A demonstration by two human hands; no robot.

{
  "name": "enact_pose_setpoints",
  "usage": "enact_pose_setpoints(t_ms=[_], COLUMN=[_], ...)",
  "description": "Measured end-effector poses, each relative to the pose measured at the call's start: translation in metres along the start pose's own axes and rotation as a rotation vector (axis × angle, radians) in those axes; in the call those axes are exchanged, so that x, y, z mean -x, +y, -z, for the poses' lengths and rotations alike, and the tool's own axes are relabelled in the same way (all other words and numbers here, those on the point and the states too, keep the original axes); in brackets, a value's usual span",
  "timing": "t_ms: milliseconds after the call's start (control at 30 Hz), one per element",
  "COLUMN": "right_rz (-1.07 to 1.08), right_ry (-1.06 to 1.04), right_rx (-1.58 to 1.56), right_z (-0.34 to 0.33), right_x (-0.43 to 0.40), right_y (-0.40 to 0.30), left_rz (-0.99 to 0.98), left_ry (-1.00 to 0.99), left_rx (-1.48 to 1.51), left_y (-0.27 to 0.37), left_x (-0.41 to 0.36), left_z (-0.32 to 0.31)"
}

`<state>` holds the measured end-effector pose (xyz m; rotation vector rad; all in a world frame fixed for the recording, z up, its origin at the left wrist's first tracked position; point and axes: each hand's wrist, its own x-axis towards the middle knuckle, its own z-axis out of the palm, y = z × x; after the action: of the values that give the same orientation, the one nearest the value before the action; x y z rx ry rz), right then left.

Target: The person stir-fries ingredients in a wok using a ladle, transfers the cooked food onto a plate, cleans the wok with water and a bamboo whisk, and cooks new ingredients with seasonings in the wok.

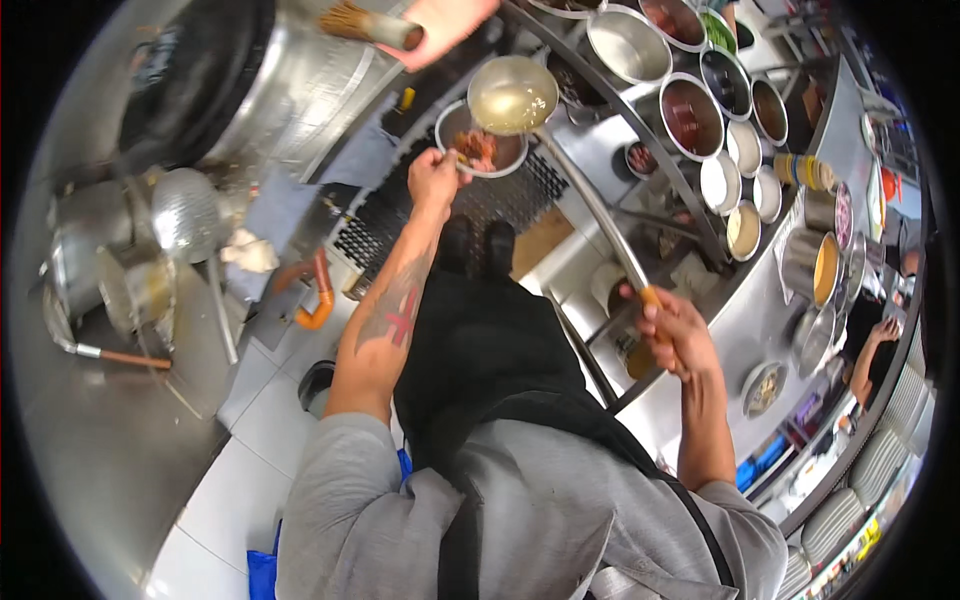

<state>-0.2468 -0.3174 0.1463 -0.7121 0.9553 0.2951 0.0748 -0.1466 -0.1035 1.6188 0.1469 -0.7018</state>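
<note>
My left hand [437, 178] grips the near rim of a small metal bowl [495, 171] that holds reddish pieces of food, perhaps meat. In my right hand [677, 334] is the wooden handle end of a long metal ladle [600, 214]. The round ladle head [513, 95] holds a pale yellowish liquid and hangs level over the far part of the bowl, hiding some of it. Whether the ladle touches the bowl cannot be told.
A large dark wok [195, 82] stands at the upper left, with a perforated strainer [185, 215] below it. A bamboo brush [367, 26] lies near another person's hand. On the right are metal containers [691, 116] of ingredients and a steel counter [750, 322]. Another person's arm shows far right.
</note>
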Motion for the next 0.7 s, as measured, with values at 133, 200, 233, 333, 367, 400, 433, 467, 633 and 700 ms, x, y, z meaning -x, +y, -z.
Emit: enact_pose_setpoints(t_ms=[133, 200, 233, 333, 367, 400, 433, 467, 633, 700], right_rz=[0.094, 0.210, 0.259, 0.528, 0.809, 0.801, 0.795, 0.634, 0.355, 0.440], right_ry=[-0.063, -0.145, -0.174, -0.191, -0.153, -0.167, -0.186, -0.321, -0.530, -0.401], right_rx=[0.429, 0.588, 0.642, 0.926, 1.070, 1.058, 1.048, 0.787, 0.194, 0.323], right_z=[-0.060, -0.088, -0.109, -0.172, -0.184, -0.207, -0.234, -0.256, -0.328, -0.336], right_x=[0.040, 0.033, 0.030, -0.009, -0.038, -0.054, -0.067, -0.080, -0.125, -0.142], right_y=[-0.026, -0.041, -0.050, -0.070, -0.068, -0.074, -0.079, -0.081, -0.111, -0.121], left_rz=[-0.011, -0.099, -0.128, -0.240, -0.276, -0.295, -0.318, -0.333, -0.314, -0.304], left_ry=[0.018, 0.028, 0.034, 0.115, 0.148, 0.188, 0.231, 0.233, 0.352, 0.543], left_rx=[0.249, 0.308, 0.326, 0.363, 0.401, 0.440, 0.480, 0.517, 0.485, 0.472], left_y=[0.100, 0.160, 0.186, 0.257, 0.276, 0.293, 0.308, 0.318, 0.332, 0.326], left_x=[0.042, 0.048, 0.054, 0.035, 0.025, 0.012, -0.004, -0.021, -0.136, -0.176], left_z=[0.097, 0.150, 0.174, 0.252, 0.270, 0.285, 0.302, 0.316, 0.387, 0.420])
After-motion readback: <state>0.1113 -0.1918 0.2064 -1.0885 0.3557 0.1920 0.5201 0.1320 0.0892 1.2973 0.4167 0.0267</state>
